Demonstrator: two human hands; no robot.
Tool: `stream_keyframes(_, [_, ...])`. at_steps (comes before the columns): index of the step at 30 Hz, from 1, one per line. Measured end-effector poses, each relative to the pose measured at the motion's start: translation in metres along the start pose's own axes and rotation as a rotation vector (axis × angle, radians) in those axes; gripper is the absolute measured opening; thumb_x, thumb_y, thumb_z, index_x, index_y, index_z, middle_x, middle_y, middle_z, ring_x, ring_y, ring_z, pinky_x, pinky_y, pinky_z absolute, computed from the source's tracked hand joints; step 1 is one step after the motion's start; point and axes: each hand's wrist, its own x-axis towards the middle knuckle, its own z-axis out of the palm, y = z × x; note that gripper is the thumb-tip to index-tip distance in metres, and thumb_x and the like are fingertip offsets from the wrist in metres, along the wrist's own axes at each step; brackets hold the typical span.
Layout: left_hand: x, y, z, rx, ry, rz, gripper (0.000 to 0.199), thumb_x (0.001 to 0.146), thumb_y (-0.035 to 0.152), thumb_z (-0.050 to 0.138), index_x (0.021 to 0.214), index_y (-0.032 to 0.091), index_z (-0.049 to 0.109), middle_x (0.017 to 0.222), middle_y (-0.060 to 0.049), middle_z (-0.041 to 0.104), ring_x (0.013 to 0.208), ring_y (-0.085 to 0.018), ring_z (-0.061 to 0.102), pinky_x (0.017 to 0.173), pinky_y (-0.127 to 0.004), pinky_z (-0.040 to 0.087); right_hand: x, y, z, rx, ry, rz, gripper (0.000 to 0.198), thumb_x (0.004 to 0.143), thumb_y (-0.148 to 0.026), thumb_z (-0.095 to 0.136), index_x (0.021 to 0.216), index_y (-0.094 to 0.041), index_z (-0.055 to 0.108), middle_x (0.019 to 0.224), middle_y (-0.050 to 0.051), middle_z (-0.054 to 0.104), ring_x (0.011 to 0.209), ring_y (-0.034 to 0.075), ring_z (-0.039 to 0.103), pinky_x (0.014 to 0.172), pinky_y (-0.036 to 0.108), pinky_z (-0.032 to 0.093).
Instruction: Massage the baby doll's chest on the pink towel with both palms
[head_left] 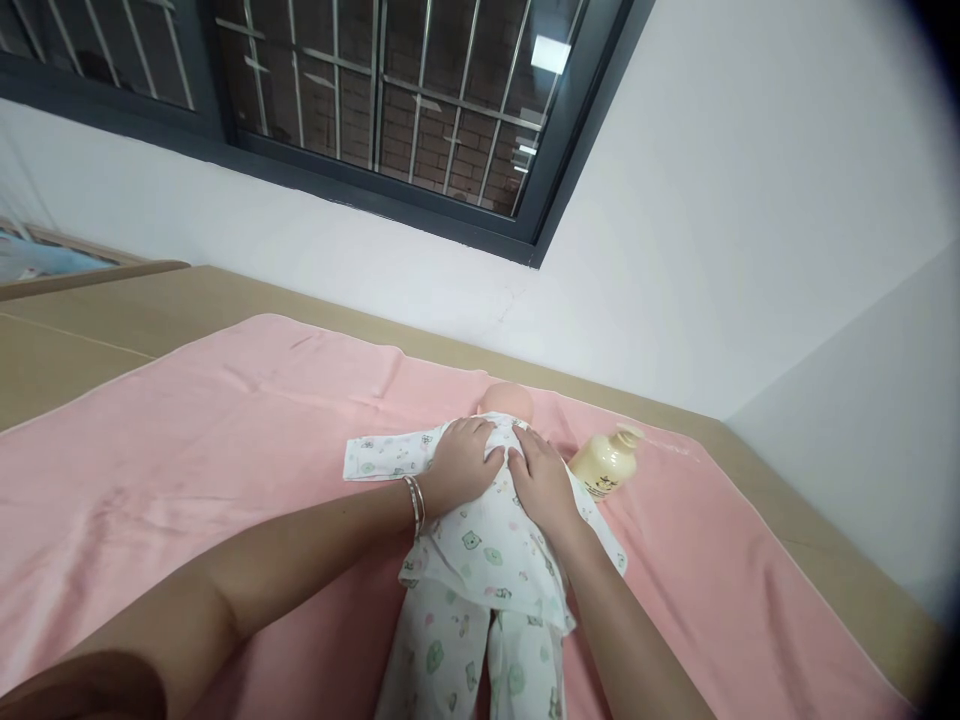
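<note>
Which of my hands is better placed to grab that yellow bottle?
Probably your right hand: it rests on the patterned top, on the side nearer the yellow bottle. Your left hand lies farther away.

The setting is looking like a plain indoor room, with home or training room staying unclear. White walls are meeting at the right. A dark-framed window at the far side is showing metal bars and brickwork. A pink blanket, doll and pump bottle are suggesting infant care.
</note>
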Motion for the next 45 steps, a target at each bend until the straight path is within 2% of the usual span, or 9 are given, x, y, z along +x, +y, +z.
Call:
stream_keyframes(15, [-0.001, -0.002, 0.002, -0.029, 0.018, -0.005, 0.023, 0.085, 0.022, 0.052, 0.105, 0.019, 0.062, 0.109, -0.009, 0.067, 0.105, -0.026, 0.059, 0.096, -0.043, 0.046, -0.001, 0.000, 0.002, 0.031, 0.004, 0.010, 0.044, 0.095, -0.029, 0.036, 0.135, -0.017, 0.051, 0.139, 0.011, 0.052, 0.131, 0.024, 0.043, 0.111, 0.044, 0.030])
stream_keyframes(21, [-0.002, -0.003, 0.003, -0.033, 0.017, -0.009, 0.022, 0.086, 0.023, 0.052, 0.105, 0.019, 0.062, 0.108, -0.009, 0.067, 0.104, -0.026, 0.059, 0.095, -0.043, 0.046, -0.001, 0.000, 0.001, 0.010, 0.008, 0.013, 0.044, 0.095, -0.029, 0.035, 0.135, -0.018, 0.051, 0.137, 0.009, 0.053, 0.130, 0.024, 0.044, 0.109, 0.040, 0.032])
stream_keyframes(26, [-0.001, -0.001, 0.001, -0.015, -0.002, -0.017, 0.022, 0.086, 0.024, 0.052, 0.105, 0.019, 0.062, 0.108, -0.008, 0.066, 0.105, -0.025, 0.058, 0.096, -0.042, 0.045, -0.005, -0.012, -0.005, -0.203, 0.003, 0.036, 0.044, 0.097, -0.030, 0.032, 0.135, -0.017, 0.050, 0.130, 0.012, 0.058, 0.120, 0.025, 0.052, 0.099, 0.038, 0.038])
stream_keyframes(30, [-0.003, 0.000, -0.001, 0.050, 0.011, 0.016, 0.022, 0.087, 0.024, 0.050, 0.104, 0.018, 0.061, 0.105, -0.008, 0.066, 0.102, -0.025, 0.059, 0.094, -0.041, 0.046, -0.008, -0.023, -0.008, -0.383, 0.007, 0.091, 0.042, 0.098, -0.032, 0.030, 0.130, -0.017, 0.053, 0.113, 0.012, 0.065, 0.103, 0.027, 0.060, 0.085, 0.036, 0.041])
stream_keyframes(36, [-0.008, 0.001, -0.002, 0.175, 0.036, 0.124, 0.026, 0.091, 0.021, 0.040, 0.107, 0.015, 0.061, 0.099, -0.010, 0.065, 0.096, -0.025, 0.059, 0.085, -0.041, 0.048, -0.009, -0.025, -0.007, -0.427, 0.018, 0.147, 0.039, 0.097, -0.035, 0.033, 0.127, -0.020, 0.054, 0.105, 0.010, 0.067, 0.095, 0.025, 0.062, 0.078, 0.034, 0.041])
stream_keyframes(39, [-0.007, 0.001, -0.001, 0.168, 0.013, 0.136, 0.028, 0.092, 0.019, 0.037, 0.107, 0.015, 0.060, 0.098, -0.010, 0.064, 0.095, -0.024, 0.058, 0.085, -0.040, 0.048, -0.007, -0.020, -0.007, -0.396, 0.008, 0.123, 0.041, 0.097, -0.034, 0.033, 0.128, -0.019, 0.054, 0.108, 0.011, 0.066, 0.097, 0.026, 0.062, 0.080, 0.035, 0.042])
stream_keyframes(45, [-0.001, -0.005, 0.005, 0.126, -0.038, 0.094, 0.031, 0.090, 0.020, 0.041, 0.118, 0.016, 0.055, 0.108, -0.011, 0.063, 0.105, -0.025, 0.056, 0.094, -0.043, 0.045, 0.000, -0.001, -0.003, -0.167, -0.018, -0.016, 0.043, 0.096, -0.030, 0.035, 0.133, -0.014, 0.051, 0.126, 0.013, 0.061, 0.118, 0.025, 0.054, 0.098, 0.037, 0.040])
